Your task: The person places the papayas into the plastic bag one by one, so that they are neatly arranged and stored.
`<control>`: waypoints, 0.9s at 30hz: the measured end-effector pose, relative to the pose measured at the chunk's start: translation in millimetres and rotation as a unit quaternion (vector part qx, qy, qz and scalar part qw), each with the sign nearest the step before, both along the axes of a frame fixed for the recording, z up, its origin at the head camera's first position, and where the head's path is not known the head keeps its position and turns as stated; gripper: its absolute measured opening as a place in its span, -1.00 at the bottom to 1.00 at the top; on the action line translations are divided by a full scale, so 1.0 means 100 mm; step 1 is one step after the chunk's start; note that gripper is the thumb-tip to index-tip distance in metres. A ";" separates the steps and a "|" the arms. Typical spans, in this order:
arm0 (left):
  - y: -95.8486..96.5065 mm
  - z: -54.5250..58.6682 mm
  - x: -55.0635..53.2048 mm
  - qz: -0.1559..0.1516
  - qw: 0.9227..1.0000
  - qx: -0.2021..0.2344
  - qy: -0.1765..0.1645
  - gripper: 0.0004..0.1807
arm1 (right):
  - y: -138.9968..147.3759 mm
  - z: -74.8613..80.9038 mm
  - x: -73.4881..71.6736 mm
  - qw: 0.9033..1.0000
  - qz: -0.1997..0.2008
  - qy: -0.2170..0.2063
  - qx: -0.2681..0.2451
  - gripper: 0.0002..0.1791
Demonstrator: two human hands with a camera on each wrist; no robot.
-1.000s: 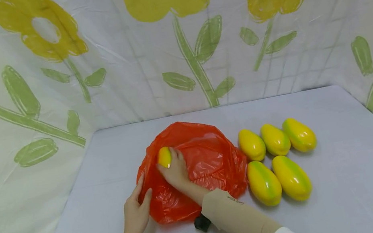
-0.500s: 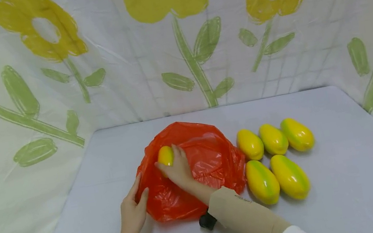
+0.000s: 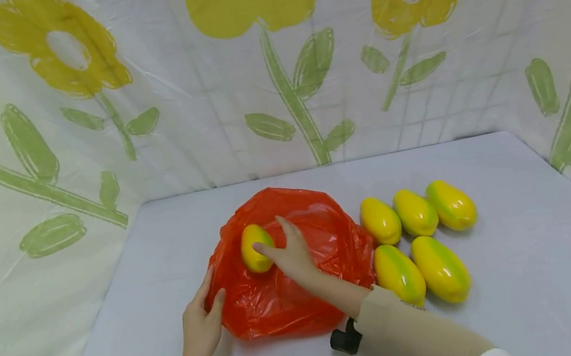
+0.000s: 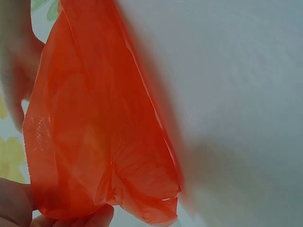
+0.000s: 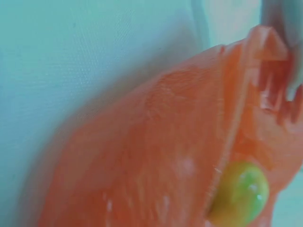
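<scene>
A red plastic bag lies spread on the table with its mouth facing up. Inside its left part sits a glossy yellow mango with a green streak; the right wrist view shows its green end past the bag's edge. My right hand is over the bag, fingers spread, thumb overlapping the mango's right side in the head view. At the bag's left rim, my left hand holds the plastic between thumb and fingers; its fingers show at the bag's edge in the left wrist view.
Right of the bag, several more yellow-green mangoes stand in two rows, such as a front one and a back one. A pale cloth covers the table. Behind hangs a white curtain printed with yellow flowers.
My right hand has loosened from the mango and drawn back to the right, leaving it in the bag. More of the mango shows. The left hand stays at the rim.
</scene>
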State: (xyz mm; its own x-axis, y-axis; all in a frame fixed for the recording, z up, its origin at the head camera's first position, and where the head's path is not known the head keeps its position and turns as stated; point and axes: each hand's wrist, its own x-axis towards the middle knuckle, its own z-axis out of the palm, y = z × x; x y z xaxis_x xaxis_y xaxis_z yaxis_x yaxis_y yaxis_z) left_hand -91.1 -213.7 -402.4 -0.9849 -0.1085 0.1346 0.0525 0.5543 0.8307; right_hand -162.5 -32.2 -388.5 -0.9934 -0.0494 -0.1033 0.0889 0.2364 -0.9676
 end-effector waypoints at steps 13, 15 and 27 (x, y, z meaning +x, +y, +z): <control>-0.04 0.00 -0.01 0.001 1.000 -0.003 0.000 -0.47 | 0.58 0.19 0.31 0.999 0.034 0.008 -0.020 -0.16; -0.05 0.00 -0.01 0.002 1.000 -0.002 -0.002 -0.47 | 0.67 0.21 0.36 0.999 0.033 0.004 -0.031 -0.17; -0.07 0.00 -0.01 0.006 1.000 0.000 -0.009 -0.46 | 1.13 0.26 0.57 0.995 0.031 -0.005 -0.095 -0.19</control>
